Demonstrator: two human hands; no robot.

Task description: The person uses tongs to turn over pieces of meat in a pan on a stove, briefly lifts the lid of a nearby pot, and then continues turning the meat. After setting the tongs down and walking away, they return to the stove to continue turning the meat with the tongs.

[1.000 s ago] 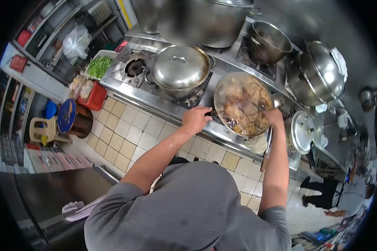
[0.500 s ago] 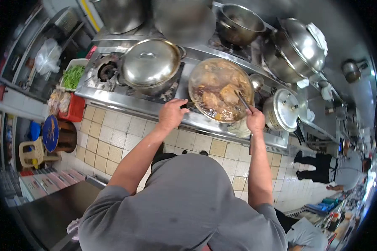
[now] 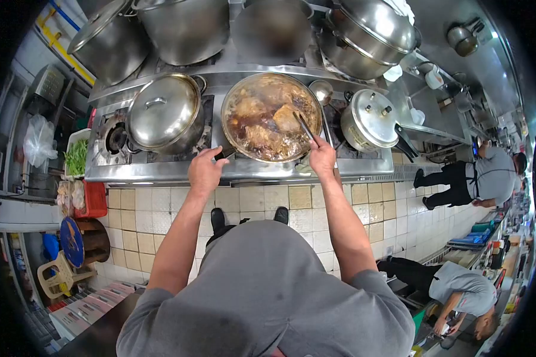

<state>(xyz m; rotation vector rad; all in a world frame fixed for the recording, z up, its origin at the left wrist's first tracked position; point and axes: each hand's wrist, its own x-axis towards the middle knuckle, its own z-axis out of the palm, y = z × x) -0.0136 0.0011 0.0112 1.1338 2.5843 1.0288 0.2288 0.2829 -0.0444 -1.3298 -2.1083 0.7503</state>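
Observation:
A wide round pan [image 3: 227,132] of bubbling brown broth stands on the stove, with several large pieces of meat in it. My left hand [image 3: 205,171] is closed around the pan's short dark handle [image 3: 221,156] at its front left. In my right hand [image 3: 323,157], over the front right rim, is a pair of metal tongs [image 3: 305,127]. Their tips reach a pale brown piece of meat [image 3: 286,118] that sits partly above the broth. A ladle [image 3: 321,93] rests just right of the pan.
Left of the pan is a lidded pot [image 3: 164,113]; a pressure cooker [image 3: 372,119] stands to the right, its black handle jutting forward. Large pots [image 3: 190,30] line the back. Greens [image 3: 76,156] fill a tub at far left. Two people [image 3: 494,172] work on the right.
My view has shifted, so the stove sits further left and more level. The tongs stay at the meat, which has turned slightly; my left hand stays at the handle.

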